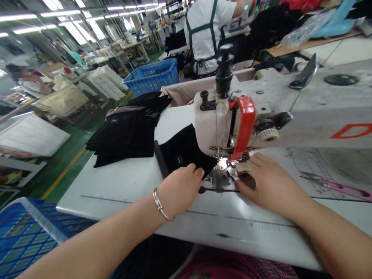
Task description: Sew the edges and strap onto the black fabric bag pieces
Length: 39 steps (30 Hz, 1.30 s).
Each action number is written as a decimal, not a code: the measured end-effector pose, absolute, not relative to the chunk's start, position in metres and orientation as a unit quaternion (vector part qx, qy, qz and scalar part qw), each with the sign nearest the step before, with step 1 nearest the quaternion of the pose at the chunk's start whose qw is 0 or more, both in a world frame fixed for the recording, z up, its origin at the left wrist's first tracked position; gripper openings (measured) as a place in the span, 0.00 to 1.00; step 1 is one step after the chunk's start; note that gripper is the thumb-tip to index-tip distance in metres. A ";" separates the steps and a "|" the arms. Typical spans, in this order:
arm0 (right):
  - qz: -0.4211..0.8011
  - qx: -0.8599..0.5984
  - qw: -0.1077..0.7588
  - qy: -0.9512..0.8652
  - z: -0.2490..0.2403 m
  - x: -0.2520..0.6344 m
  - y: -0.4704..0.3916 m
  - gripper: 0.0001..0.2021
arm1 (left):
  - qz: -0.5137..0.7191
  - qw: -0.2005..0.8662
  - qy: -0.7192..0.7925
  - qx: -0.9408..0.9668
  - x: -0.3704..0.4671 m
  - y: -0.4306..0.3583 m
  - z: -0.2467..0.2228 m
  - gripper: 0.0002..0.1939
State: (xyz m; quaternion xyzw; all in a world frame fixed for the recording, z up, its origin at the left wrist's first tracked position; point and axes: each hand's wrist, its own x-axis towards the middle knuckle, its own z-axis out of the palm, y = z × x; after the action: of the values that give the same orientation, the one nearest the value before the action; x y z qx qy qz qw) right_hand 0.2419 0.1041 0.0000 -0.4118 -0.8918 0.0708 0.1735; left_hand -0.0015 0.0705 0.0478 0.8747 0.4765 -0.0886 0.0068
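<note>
My left hand, with a silver bracelet at the wrist, has its fingers curled over the near edge of a black fabric piece. That piece carries a small label and lies flat on the sewing machine bed, its right corner by the needle. My right hand rests right of the presser foot, thumb and fingers apart around a small pale block. Some of its fingertips are hidden behind the machine parts. Above them stands the sewing machine head with a red guard.
Stacked black fabric pieces lie at the table's left. Pink thread snips lie at the right. Blue crates stand beyond the table and at lower left. A co-worker in a white shirt stands behind the machine.
</note>
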 end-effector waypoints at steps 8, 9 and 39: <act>0.020 -0.461 0.252 -0.851 -0.017 0.239 0.112 0.09 | 0.038 0.110 0.329 0.937 -0.020 0.074 0.042 0.11; 0.010 -0.460 0.255 -0.851 -0.017 0.238 0.111 0.09 | 0.051 0.125 0.323 0.937 -0.022 0.073 0.039 0.12; 0.338 -0.201 0.129 -0.910 0.013 0.239 0.078 0.11 | 0.117 0.169 0.410 0.889 0.004 -0.011 0.032 0.27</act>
State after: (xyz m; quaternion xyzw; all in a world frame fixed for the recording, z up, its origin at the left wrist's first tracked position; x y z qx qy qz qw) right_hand 0.2388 0.0777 0.0133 -0.2014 -0.9102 0.3380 0.1291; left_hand 0.0044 -0.0113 0.0318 0.8885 0.4100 0.1173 0.1693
